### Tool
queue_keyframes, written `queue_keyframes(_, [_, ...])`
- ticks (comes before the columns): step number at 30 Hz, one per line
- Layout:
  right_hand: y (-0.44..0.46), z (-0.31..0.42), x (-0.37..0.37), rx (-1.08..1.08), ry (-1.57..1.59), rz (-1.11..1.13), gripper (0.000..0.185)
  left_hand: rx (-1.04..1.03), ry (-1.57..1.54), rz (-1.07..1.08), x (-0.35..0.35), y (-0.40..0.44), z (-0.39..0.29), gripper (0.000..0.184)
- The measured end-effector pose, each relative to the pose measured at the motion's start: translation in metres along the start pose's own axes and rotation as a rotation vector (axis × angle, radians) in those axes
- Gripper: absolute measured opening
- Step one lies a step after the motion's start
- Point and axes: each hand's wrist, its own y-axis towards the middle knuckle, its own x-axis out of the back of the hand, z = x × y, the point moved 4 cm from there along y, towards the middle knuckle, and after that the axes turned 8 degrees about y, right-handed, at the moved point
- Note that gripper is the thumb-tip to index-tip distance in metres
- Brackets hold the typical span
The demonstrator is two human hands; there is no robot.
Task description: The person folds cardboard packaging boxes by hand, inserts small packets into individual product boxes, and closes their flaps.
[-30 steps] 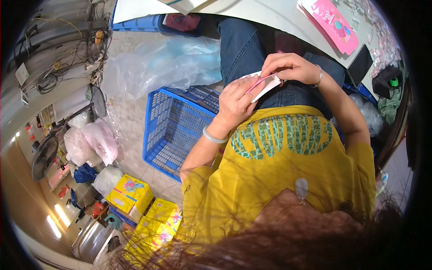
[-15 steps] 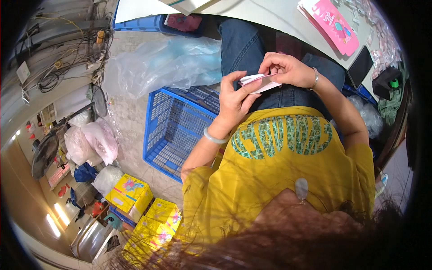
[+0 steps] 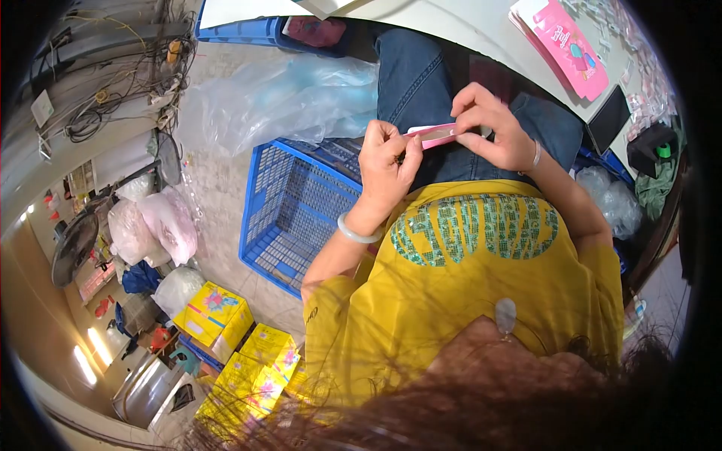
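Observation:
A small pink and white folded card piece (image 3: 435, 135), opened like a narrow sleeve, is held between both hands above the lap. My left hand (image 3: 387, 161), with a pale bangle at the wrist, pinches its left end with curled fingers and thumb. At the other end, my right hand (image 3: 492, 129) grips the edge between thumb and fingers, a bracelet on its wrist. Jeans (image 3: 410, 71) lie beneath the hands.
A blue crate (image 3: 289, 218) stands on the floor at left, below a clear plastic bag (image 3: 278, 94). Pink printed cards (image 3: 568, 52) and a dark phone (image 3: 608, 120) lie on the white table (image 3: 451, 22). Yellow boxes (image 3: 214, 316) stand lower left.
The card piece has gone from flat and folded to an open sleeve. My left hand has shifted to its left end, and my right hand has turned, fingers raised.

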Motion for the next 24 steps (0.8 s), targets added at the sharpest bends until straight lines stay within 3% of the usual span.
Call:
queue_keyframes(7, [-0.007, 0.001, -0.012, 0.143, -0.426, -0.027, 0.019, -0.001, -0.004, -0.021, -0.003, 0.002, -0.001, 0.009])
queue_keyframes(10, [-0.011, -0.009, -0.015, 0.074, -0.207, -0.103, 0.021, -0.069, 0.038, -0.004, -0.002, 0.001, 0.001, 0.017])
queue_keyframes(17, [-0.011, -0.001, -0.018, 0.223, -0.542, 0.003, 0.029, -0.444, 0.334, -0.025, 0.008, -0.001, -0.01, 0.03])
queue_keyframes(24, [-0.016, -0.005, -0.019, 0.283, -0.545, -0.02, 0.028, -0.424, 0.283, 0.063, 0.01, -0.001, -0.005, 0.032])
